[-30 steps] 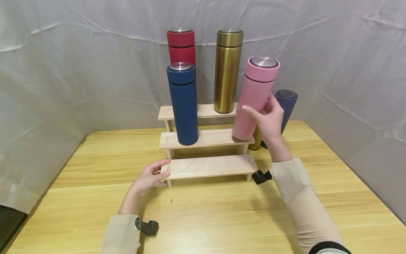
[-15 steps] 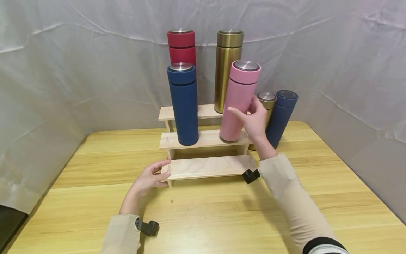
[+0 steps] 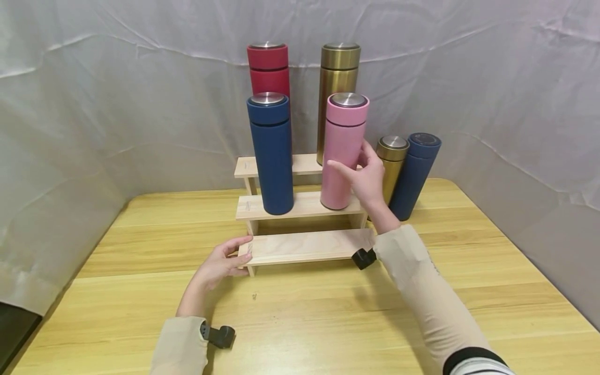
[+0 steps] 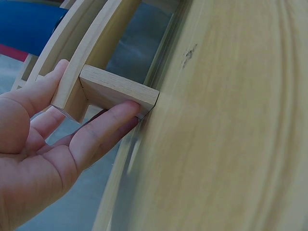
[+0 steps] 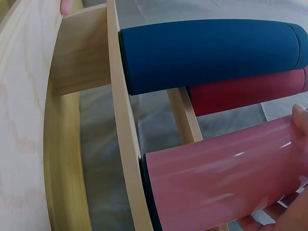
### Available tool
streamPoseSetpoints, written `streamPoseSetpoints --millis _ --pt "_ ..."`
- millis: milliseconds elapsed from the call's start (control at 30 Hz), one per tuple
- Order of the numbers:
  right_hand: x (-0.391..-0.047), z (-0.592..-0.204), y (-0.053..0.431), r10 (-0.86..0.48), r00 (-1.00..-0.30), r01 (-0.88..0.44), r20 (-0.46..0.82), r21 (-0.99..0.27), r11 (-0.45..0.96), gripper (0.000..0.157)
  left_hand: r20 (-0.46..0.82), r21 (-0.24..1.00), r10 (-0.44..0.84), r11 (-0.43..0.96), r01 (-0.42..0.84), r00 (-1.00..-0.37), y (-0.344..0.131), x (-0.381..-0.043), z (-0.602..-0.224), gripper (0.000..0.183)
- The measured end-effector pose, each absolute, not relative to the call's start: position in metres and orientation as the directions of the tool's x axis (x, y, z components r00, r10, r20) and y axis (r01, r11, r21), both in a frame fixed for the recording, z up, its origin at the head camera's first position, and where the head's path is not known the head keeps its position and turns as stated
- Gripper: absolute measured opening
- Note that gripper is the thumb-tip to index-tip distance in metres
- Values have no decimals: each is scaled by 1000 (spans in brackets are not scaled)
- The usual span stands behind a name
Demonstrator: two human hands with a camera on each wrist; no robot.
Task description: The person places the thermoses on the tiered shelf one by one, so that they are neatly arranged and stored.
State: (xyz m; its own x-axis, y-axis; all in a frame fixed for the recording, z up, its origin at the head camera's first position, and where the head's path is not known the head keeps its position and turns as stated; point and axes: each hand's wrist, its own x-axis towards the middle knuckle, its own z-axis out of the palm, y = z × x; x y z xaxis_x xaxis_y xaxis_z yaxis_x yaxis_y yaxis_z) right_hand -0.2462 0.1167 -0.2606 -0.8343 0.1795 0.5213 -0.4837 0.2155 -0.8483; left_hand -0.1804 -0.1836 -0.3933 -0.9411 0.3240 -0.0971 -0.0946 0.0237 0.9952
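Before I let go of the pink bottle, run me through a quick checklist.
1. Pink bottle upright at the middle shelf: ok.
2. Its full weight on that shelf: cannot tell; your right hand holds it.
3. Left hand gripping the left end of the bottom shelf: ok.
4. Gap to the blue bottle on the same shelf: ok, clearly apart.
5. Lid screwed tight: cannot tell.
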Motion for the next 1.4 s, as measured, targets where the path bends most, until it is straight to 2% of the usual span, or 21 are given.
streamPoseSetpoints --millis 367,1000,1400 --pt "-250 -262 116 162 -834 -482 528 -839 251 68 -93 996 329 31 -87 -940 -184 -181 -395 54" --pt "-246 -261 124 46 -858 -477 511 -827 296 76 -86 996 330 29 -81 -940 -184 -181 -396 54" --pt "-242 -265 134 63 -859 -481 509 -842 243 61 -92 996 330 19 -90 -939 -184 -181 -397 53"
